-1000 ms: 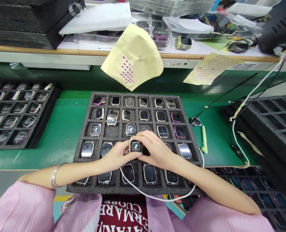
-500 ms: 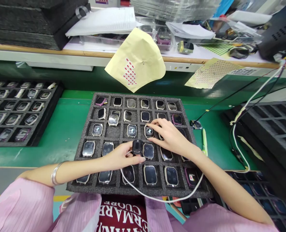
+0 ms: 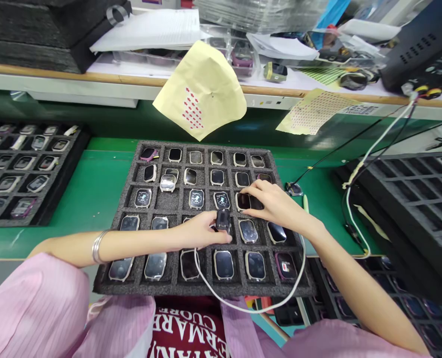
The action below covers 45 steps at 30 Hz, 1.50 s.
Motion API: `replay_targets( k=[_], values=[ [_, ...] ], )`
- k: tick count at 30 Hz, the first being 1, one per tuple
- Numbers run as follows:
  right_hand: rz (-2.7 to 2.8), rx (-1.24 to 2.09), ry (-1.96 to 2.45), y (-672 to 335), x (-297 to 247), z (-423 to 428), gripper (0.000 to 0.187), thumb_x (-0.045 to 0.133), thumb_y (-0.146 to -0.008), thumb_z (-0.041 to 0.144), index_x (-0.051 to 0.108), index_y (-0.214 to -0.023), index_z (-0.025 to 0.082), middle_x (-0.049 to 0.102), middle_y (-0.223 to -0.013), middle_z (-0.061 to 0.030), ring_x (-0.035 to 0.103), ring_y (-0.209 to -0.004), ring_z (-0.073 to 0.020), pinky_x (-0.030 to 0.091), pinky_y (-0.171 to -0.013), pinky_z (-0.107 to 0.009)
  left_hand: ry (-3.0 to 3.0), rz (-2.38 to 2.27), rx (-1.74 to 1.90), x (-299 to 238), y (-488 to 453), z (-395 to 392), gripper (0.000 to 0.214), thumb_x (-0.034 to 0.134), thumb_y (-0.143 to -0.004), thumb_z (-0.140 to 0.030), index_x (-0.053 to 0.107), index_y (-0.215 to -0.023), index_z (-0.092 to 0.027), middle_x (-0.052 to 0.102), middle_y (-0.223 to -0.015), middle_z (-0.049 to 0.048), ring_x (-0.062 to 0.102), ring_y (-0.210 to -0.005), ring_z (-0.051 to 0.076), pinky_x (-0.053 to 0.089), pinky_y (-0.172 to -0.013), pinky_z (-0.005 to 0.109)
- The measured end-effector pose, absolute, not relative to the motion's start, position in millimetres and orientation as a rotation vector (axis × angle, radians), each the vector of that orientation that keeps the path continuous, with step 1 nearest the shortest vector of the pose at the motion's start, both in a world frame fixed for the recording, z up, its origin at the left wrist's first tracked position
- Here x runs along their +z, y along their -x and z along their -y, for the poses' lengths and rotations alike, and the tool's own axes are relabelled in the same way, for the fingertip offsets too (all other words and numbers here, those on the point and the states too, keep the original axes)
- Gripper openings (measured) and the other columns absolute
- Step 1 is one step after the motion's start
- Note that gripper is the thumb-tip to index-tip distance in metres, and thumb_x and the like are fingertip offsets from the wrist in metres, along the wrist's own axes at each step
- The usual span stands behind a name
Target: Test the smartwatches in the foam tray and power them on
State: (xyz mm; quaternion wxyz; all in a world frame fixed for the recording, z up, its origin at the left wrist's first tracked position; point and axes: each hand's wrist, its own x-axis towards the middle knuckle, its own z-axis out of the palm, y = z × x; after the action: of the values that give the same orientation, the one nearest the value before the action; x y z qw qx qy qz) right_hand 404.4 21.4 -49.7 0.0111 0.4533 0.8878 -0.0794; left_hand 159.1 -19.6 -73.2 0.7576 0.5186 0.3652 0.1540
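My left hand [image 3: 206, 232] is closed around a small black block-shaped device [image 3: 223, 219], held over the middle of a grey foam tray [image 3: 167, 201]. A white cable [image 3: 256, 311] comes out beneath this hand and loops across the tray's front to the right. The fingers and thumb of my right hand [image 3: 273, 204] grip the edges of a smartwatch [image 3: 243, 201] with a dark screen, in the third row. Just left of it lies a smartwatch [image 3: 221, 200] with a lit dial. Two more lit ones, a smartwatch [image 3: 196, 199] and a smartwatch [image 3: 143, 198], sit in the same row.
Another foam tray of watches [image 3: 38, 176] lies at the left. Stacked foam trays [image 3: 411, 199] stand at the right. A shelf [image 3: 105, 79] with papers and bags runs along the back, and a yellow sticker sheet [image 3: 202, 92] hangs from it. A green pen [image 3: 305, 204] lies beside the tray.
My right hand has moved from the lit watch to the dark watch on its right. My left hand has shifted right and slightly up with the black device. The view has shifted slightly.
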Motion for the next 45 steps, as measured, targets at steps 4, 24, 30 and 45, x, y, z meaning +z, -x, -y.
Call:
replay_targets(
  k=[4,24,30,45],
  values=[
    [-2.962,-0.571,-1.604,-399,-38,-5,0.032,0.07,-0.083,0.036,0.058,-0.106,0.018,0.061,-0.107,-0.0107,0.059,-0.102,-0.028,0.048,-0.088,-0.043,-1.09,-0.767,0.382,-80,-161,17,0.024,0.069,-0.078,-0.023,0.055,-0.095,-0.014,0.066,-0.091,0.0012,0.042,-0.036,0.0,0.033,-0.034,0.017],
    [-3.419,-0.808,-1.242,-351,-69,29,0.037,0.066,-0.086,0.026,0.053,-0.119,0.018,0.064,-0.105,-0.0091,0.059,-0.103,-0.0235,0.049,-0.088,-0.04,-1.097,-0.718,0.446,-83,-151,23,0.034,0.069,-0.079,-0.045,0.052,-0.075,-0.016,0.043,-0.039,-0.0117,0.035,-0.028,0.004,0.025,-0.032,0.015],
    [-3.483,-0.825,-1.236,-351,-71,34,0.043,0.068,-0.082,0.023,0.053,-0.121,0.017,0.065,-0.105,-0.0104,0.06,-0.102,-0.0246,0.05,-0.089,-0.042,-1.131,-0.674,0.473,-82,-152,25,0.034,0.069,-0.078,-0.044,0.054,-0.077,-0.014,0.057,-0.052,-0.0057,0.036,-0.03,0.003,0.026,-0.028,0.016],
    [-3.363,-1.129,-1.395,-349,-73,31,0.042,0.074,-0.08,0.032,0.056,-0.116,0.02,0.066,-0.101,-0.0084,0.063,-0.093,-0.0229,0.054,-0.08,-0.039,-1.023,-0.714,0.482,-77,-154,25,0.039,0.07,-0.076,-0.05,0.051,-0.069,-0.016,0.044,-0.039,-0.0099,0.028,-0.028,0.002,0.018,-0.029,0.016]
  ],
)
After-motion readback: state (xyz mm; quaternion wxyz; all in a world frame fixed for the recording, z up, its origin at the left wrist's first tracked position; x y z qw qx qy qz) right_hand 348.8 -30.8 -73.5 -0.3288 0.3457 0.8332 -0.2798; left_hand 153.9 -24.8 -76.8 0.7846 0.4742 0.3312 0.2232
